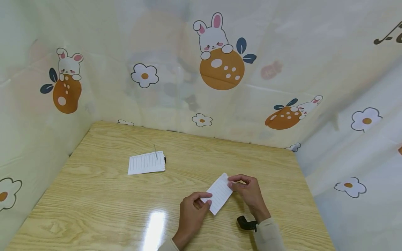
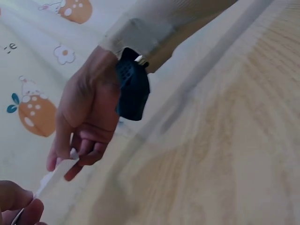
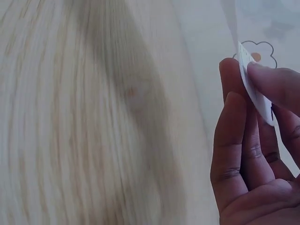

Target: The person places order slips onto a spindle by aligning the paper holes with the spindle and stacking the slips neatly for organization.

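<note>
A small lined white paper [image 1: 219, 194] is held by both hands above the wooden table. At its near left edge, my left hand [image 1: 192, 213] pinches it between thumb and fingers. My right hand [image 1: 250, 194] pinches the upper right edge. Seen edge-on in the right wrist view, the paper [image 3: 252, 86] sits between thumb and fingertips, the other fingers bent below it. Only the fingertips of my left hand [image 2: 21, 201] show in the left wrist view, on the lower end of the paper [image 2: 57, 176].
Another lined white pad [image 1: 145, 164] lies farther back on the left, with a thin grey rod [image 1: 155, 152] over it and a black piece [image 1: 165, 159] at its right edge. A black wrist device [image 1: 246, 223] is on my right wrist. Patterned curtains [image 1: 169, 101] surround the wooden table [image 1: 103, 202].
</note>
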Demonstrator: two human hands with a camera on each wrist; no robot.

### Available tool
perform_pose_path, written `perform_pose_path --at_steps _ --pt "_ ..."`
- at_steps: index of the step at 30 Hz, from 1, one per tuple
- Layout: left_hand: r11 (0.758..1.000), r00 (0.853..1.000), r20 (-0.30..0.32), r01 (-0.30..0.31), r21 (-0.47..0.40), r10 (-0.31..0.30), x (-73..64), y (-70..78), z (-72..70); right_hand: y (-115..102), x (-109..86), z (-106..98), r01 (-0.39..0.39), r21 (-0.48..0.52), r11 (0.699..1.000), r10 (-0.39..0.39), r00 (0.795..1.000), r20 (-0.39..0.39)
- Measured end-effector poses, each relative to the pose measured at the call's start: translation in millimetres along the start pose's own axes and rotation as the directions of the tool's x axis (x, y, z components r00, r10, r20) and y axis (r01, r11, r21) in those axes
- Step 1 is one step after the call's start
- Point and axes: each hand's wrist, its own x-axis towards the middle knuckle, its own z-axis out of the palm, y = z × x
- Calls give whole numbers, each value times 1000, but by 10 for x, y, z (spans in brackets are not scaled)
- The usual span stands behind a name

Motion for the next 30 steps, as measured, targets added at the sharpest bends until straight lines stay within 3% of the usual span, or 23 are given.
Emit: perform_pose_path --at_steps 4,9,15,30 --pt "999 998 -54 -26 -31 24 32 43 -64 -24 -2 34 11 15 1000 -11 1000 22" --pt "997 993 -116 -40 -64 32 82 76 -150 -67 0 64 27 22 999 -29 994 104" --pt "998 988 -147 -50 -44 43 124 117 -278 -126 31 129 60 -3 998 -58 981 183" --pt "995 973 -222 -76 -63 60 212 210 -590 -282 64 426 93 73 993 -104 980 171"
